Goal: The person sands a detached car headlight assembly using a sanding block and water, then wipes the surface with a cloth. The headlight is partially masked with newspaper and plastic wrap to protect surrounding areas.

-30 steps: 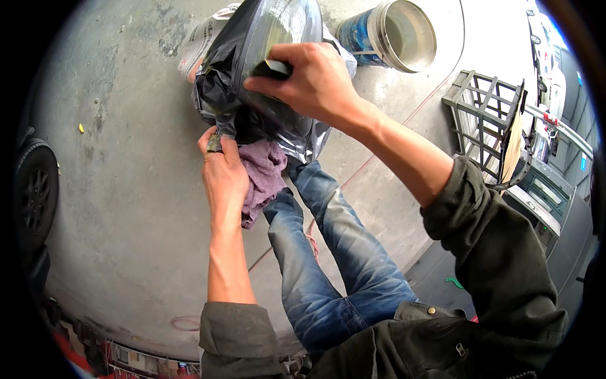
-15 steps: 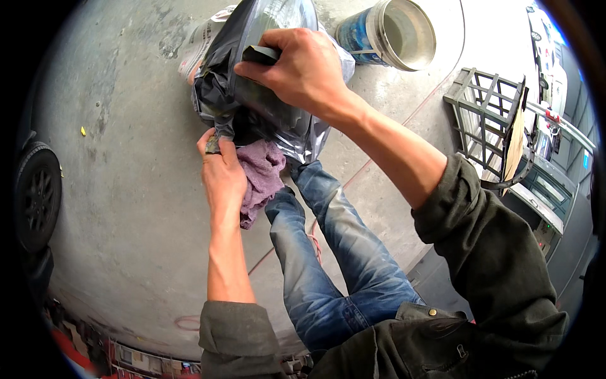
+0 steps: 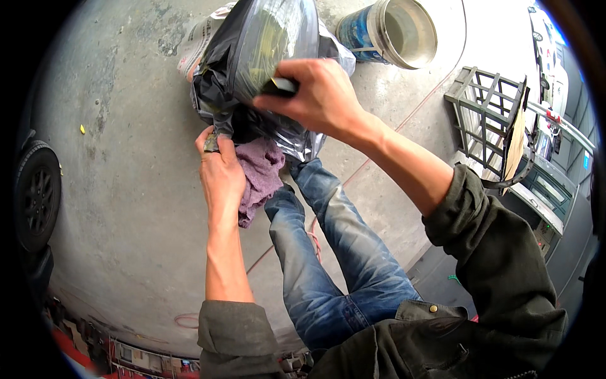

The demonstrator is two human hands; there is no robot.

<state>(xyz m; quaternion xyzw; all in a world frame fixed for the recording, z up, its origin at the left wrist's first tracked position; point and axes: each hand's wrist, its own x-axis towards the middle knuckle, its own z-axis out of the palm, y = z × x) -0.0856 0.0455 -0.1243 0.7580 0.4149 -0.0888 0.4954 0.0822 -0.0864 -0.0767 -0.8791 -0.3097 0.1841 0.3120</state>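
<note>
My right hand (image 3: 325, 95) grips a dark block (image 3: 281, 86) with a flat edge, at the near end of a curved, glossy part (image 3: 278, 38) streaked with yellow-green. The part looks like a car headlight; whether the block touches it, I cannot tell. Black plastic sheeting (image 3: 214, 82) wraps round its sides. At the near left edge of the sheeting, my left hand (image 3: 222, 170) is closed with a small greenish-grey piece (image 3: 211, 144) between thumb and fingers. A purple cloth (image 3: 260, 170) hangs beside that hand, partly behind it, above my shoe.
Beyond the part on the right stands a blue-labelled bucket (image 3: 363, 35). A printed white sack (image 3: 199, 47) lies partly under the sheeting. Farther right is a dark slatted crate (image 3: 483, 107). A car wheel (image 3: 39, 196) stands at the far left. A thin red hose (image 3: 410, 120) crosses the concrete floor.
My right hand has drawn the dark block toward me and slightly right, uncovering more of the streaked surface. My left hand and the cloth have stayed almost in place.
</note>
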